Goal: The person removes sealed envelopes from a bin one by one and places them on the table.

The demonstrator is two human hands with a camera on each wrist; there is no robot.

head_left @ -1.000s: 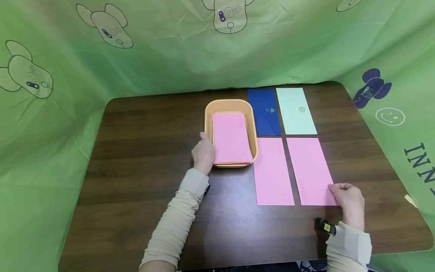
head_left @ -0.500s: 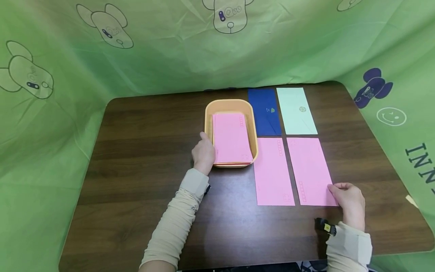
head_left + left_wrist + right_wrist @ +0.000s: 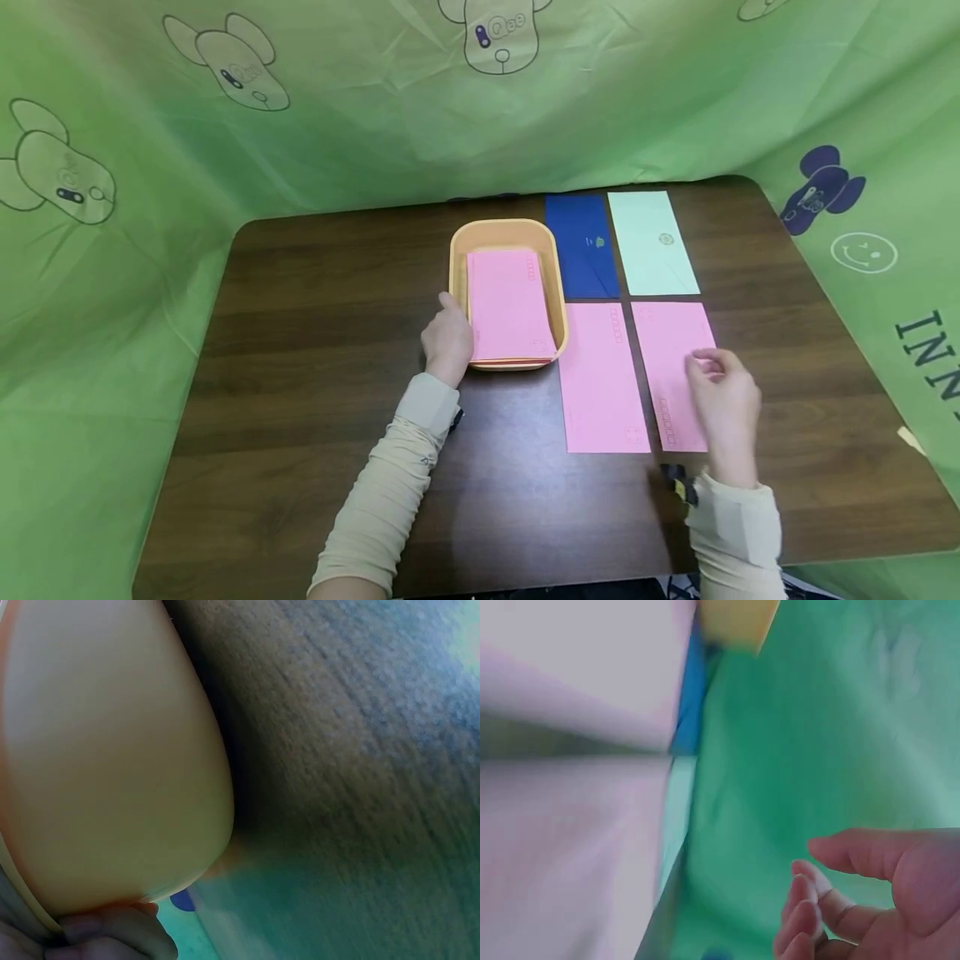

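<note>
My left hand [image 3: 448, 340] grips the left rim of a yellow plastic tray [image 3: 504, 227]. In the left wrist view its fingers [image 3: 124, 930] bend at the edge of the tray. A stack of pink envelopes [image 3: 510, 304] lies in the tray. To the right, two pink envelopes lie side by side on the table, one nearer the tray [image 3: 603, 379] and one farther right [image 3: 667, 342]. Over that second envelope's right edge is my right hand [image 3: 726, 408], thumb and fingers loosely bent and apart in the right wrist view, holding nothing.
Behind the pink pair lie a dark blue envelope [image 3: 579, 246] and a mint green envelope [image 3: 652, 242]. The brown wooden table [image 3: 322, 433] is bordered by a green printed curtain [image 3: 360, 142] at the back and sides.
My right hand has let go of the right pink envelope's lower right corner and moved up and left over it. My left hand stays at the tray.
</note>
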